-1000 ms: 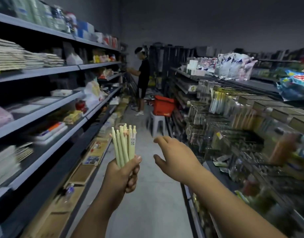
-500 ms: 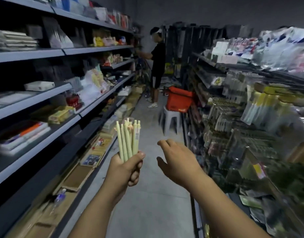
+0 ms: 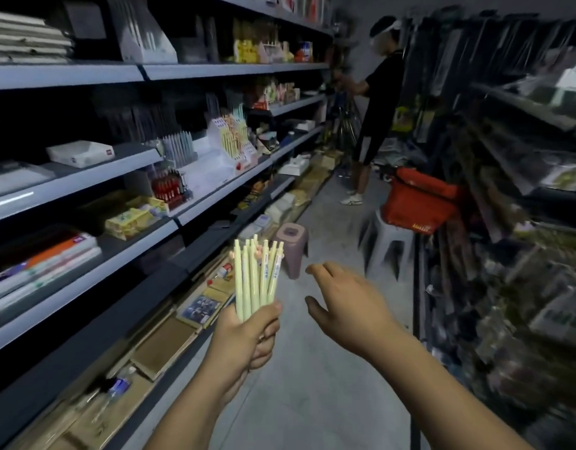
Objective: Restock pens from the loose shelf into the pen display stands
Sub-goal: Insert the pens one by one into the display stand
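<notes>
Pens (image 3: pixel 256 280), slim pale-green plastic, stand upright in our left hand (image 3: pixel 239 342), fingers wrapped round the bundle. Our right hand (image 3: pixel 348 308) hovers just beside them, fingers spread, empty. The white tiered pen display stand (image 3: pixel 232 142) sits up-left on the shelf (image 3: pixel 221 193); we judge the left hand nearer.

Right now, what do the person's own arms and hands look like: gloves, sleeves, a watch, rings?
All bare. The left hand and right hand wear no gloves, and no ring shows. Neither the left forearm nor the right forearm carries a sleeve, watch or bracelet down to the picture's edge.
</notes>
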The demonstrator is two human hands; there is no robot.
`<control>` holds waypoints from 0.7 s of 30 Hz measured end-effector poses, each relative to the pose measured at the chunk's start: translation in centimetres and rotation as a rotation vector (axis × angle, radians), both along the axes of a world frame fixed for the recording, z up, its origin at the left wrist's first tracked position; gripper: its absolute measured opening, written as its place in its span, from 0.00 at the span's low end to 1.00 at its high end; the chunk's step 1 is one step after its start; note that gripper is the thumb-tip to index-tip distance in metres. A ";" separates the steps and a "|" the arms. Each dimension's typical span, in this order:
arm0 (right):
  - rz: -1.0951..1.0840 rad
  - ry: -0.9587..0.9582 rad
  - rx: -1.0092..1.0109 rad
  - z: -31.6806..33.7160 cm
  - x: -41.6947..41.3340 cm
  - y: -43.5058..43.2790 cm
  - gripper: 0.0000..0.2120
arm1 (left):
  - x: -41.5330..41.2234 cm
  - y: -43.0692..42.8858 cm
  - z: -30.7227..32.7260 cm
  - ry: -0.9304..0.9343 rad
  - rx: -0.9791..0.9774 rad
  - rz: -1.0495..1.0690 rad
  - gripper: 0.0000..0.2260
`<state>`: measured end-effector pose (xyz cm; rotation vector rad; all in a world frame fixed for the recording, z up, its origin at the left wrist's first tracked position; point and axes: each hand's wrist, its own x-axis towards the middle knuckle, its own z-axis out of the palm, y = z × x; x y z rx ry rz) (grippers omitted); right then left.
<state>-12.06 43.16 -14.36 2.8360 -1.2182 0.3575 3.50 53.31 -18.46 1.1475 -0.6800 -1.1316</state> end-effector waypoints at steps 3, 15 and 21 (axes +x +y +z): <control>-0.016 -0.021 0.032 -0.2 3.0 -7.6 0.20 | 2.4 -7.9 -0.4 -0.007 0.027 -0.008 0.11; 0.015 -0.152 0.146 -2.7 11.7 -35.9 0.19 | 10.7 -35.7 -1.9 0.081 0.092 0.039 0.07; 0.181 -0.141 0.223 -4.5 18.0 -51.1 0.18 | 15.0 -48.2 -2.8 0.053 0.115 0.190 0.13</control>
